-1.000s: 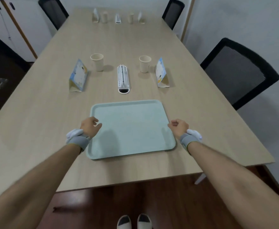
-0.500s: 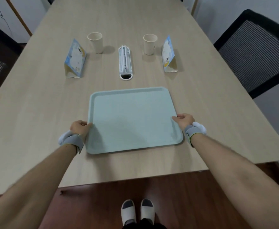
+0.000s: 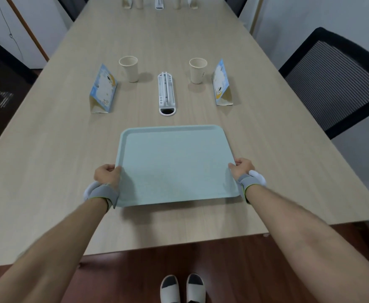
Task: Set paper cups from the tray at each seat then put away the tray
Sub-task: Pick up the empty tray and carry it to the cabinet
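A pale green tray (image 3: 174, 165) lies bare near the front edge of the long wooden table (image 3: 48, 149). My left hand (image 3: 107, 174) grips its left rim and my right hand (image 3: 242, 167) grips its right rim, fingers curled over the edges. Two paper cups stand upright beyond the tray, the left cup (image 3: 129, 68) and the right cup (image 3: 197, 70). More cups show only partly at the table's far end.
A white slotted holder (image 3: 166, 94) lies between the two cups. Folded blue cards stand at the left (image 3: 103, 90) and right (image 3: 221, 84). A black mesh chair (image 3: 334, 82) sits at the right side; more chairs stand at the far end.
Both hands went from hovering loosely at the tray's sides to closing on its rims. The view tilted down and nearer to the tray.
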Demonstrator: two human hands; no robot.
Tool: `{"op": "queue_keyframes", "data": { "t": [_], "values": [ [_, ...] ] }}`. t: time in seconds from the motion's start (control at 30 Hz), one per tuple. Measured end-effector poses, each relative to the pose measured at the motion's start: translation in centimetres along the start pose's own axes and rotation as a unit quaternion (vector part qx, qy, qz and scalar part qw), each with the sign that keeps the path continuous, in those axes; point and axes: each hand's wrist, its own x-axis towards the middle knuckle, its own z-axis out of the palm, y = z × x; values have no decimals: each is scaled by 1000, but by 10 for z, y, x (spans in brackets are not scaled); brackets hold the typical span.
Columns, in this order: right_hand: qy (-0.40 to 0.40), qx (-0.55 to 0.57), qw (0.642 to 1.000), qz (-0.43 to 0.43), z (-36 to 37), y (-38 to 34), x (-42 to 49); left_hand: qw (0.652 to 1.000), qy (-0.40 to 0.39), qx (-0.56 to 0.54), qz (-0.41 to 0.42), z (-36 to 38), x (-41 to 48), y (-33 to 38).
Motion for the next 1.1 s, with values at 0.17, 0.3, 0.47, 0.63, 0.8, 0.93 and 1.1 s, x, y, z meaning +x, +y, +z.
{"op": "queue_keyframes", "data": {
  "t": [0.17, 0.3, 0.47, 0.63, 0.8, 0.93, 1.1],
  "values": [
    [16, 13, 1000, -6, -17, -15, -3, 999, 0, -10, 31, -6, -7, 27],
    [38, 36, 998, -21, -46, -30, -8, 998, -9, -21, 65, -3, -14, 61],
    [97, 67, 993, -25, -98, -38, -19, 991, -43, -32, 119, 17, -27, 107],
    [167, 83, 982, -7, -156, -23, -42, 974, -128, -21, 184, 45, -51, 152],
    [288, 124, 949, 33, -212, 19, -94, 940, -228, -11, 254, 81, -102, 188],
    [364, 128, 919, 83, -252, 65, -157, 900, -314, 1, 302, 109, -163, 196],
    [480, 157, 847, 167, -299, 137, -264, 819, -452, 34, 354, 133, -282, 185]
  ]
}}
